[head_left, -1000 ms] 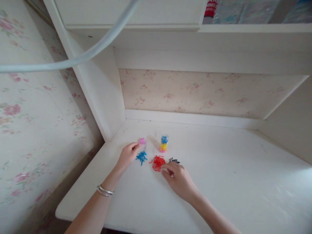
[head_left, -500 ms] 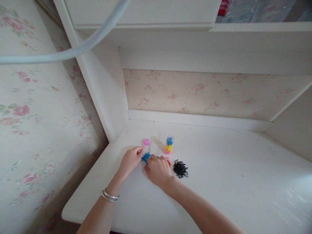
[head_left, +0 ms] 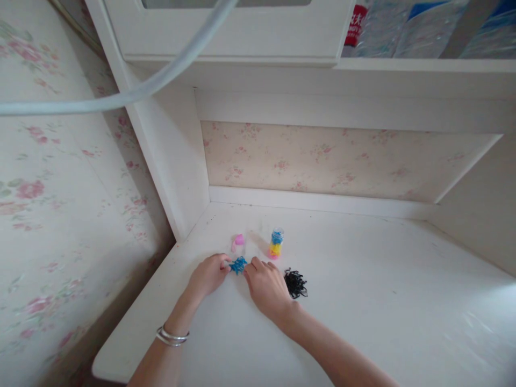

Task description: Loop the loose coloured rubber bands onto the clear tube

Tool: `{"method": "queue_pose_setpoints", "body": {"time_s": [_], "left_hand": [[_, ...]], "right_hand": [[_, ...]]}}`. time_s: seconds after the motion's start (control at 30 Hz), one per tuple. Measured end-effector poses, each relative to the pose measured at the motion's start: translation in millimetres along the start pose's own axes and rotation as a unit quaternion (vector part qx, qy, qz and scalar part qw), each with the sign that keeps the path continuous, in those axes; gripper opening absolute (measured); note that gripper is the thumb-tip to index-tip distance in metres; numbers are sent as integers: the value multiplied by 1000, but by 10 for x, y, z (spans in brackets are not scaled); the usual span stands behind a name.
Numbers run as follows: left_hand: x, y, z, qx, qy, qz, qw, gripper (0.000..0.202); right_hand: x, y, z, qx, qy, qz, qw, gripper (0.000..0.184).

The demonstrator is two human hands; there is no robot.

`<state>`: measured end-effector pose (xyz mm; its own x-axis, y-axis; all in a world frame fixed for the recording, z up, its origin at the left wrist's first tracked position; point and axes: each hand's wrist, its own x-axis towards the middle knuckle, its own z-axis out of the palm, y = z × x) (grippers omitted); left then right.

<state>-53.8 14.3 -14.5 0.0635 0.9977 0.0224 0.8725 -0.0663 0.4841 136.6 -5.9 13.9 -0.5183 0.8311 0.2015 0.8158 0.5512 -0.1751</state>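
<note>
A small heap of blue rubber bands lies on the white desk between my hands. My left hand, wearing silver bangles, has its thumb and index finger drawn together at the heap's left edge. On the opposite side, my right hand is closed, with its fingertips on the heap's right edge. Single bands in the fingers are too small to see. Behind the heap lies a pink cap-like piece with a strip hanging from it. A clear jar holds blue, yellow and pink bands in layers.
Black rubber bands form a pile right of my right hand. The desk meets a white side panel at the left. Overhead are a cupboard and a shelf with plastic-wrapped things. A pale cable crosses the upper left.
My left hand has moved back from the pink piece to the blue heap. My right hand has shifted right, uncovering the heap and hiding the red bands. The view has tilted up slightly.
</note>
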Motion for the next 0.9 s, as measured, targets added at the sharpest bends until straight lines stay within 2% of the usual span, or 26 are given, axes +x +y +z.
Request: {"method": "queue_pose_setpoints", "body": {"time_s": [0.1,0.2,0.3,0.37,0.5,0.77,0.9], "left_hand": [[10,-1,44,9,19,14,1000,23],[19,-4,73,16,18,0,1000,20],[30,-12,92,28,16,-9,999,18],[38,-22,106,38,16,-10,999,17],[46,-45,135,47,13,-11,999,17],[35,15,66,51,46,-29,997,18],[39,59,23,43,53,-39,997,18]], "right_hand": [[-20,176,-208,92,51,15,994,29],[11,454,-420,193,123,47,972,31],[89,763,-563,219,196,102,950,32],[149,929,-604,223,216,130,942,32],[246,1077,-610,225,205,138,942,30],[372,1056,-598,150,148,91,973,25],[354,1063,-625,144,135,91,976,25]]}}
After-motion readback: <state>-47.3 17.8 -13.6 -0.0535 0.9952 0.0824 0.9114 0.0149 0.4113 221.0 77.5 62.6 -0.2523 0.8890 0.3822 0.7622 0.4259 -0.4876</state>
